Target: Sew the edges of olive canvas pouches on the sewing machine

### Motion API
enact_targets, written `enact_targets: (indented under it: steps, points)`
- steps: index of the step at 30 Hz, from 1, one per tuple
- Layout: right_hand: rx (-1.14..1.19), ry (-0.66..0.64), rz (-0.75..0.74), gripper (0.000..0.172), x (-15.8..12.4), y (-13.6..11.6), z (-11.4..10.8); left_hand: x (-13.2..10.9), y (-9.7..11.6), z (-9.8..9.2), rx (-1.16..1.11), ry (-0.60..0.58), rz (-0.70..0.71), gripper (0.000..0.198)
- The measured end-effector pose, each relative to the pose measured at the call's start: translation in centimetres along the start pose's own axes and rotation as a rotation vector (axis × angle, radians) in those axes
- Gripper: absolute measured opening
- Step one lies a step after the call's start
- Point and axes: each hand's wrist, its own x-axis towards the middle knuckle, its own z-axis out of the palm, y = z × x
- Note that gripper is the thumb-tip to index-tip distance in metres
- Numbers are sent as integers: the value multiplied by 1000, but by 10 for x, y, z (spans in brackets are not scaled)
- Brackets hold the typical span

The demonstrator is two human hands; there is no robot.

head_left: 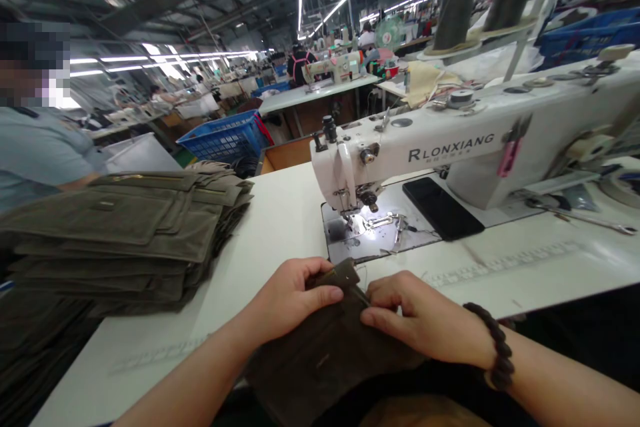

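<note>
A dark olive fabric piece lies over the near edge of the white sewing table. My left hand pinches its top corner, thumb on top and fingers curled under. My right hand, with a dark bead bracelet at the wrist, presses closed fingers on the fabric's upper right edge. Both hands sit just in front of the metal needle plate of the white RLONXIANG sewing machine.
A tall stack of olive fabric pieces fills the table's left side. A black phone lies under the machine arm. Thread cones stand behind. A person in a grey shirt is at far left; a blue crate beyond.
</note>
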Motion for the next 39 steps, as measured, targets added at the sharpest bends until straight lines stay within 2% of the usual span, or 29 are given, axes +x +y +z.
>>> enact_targets:
  steps: [4,9,11,15,17,21,25,28,32,39]
  points:
    - [-45,41,69,33,2,1,5,-1,2,1,-30,-2,-6,22]
    - [-15,53,50,34,5,4,2,-4,-3,-1,-147,14,-42,24]
    - [53,-11,58,34,6,8,-4,-7,-2,0,-203,28,-98,27]
    - [309,-220,63,43,7,16,-16,-11,5,2,-341,42,-211,36]
    - [358,-245,23,44,8,18,-17,-12,7,2,-371,30,-245,39]
    - [118,-94,63,37,7,12,-11,-12,6,1,-303,39,-243,35]
    - [-119,33,28,38,5,2,-6,-10,8,-1,-283,66,-176,33]
    - [-100,25,22,39,4,-2,-6,-9,9,-1,-269,57,-137,34]
    - [-45,-1,33,38,3,-1,-5,-8,6,2,-242,121,-154,35]
    - [-73,13,45,38,2,-1,-4,-8,4,6,-292,125,-150,35]
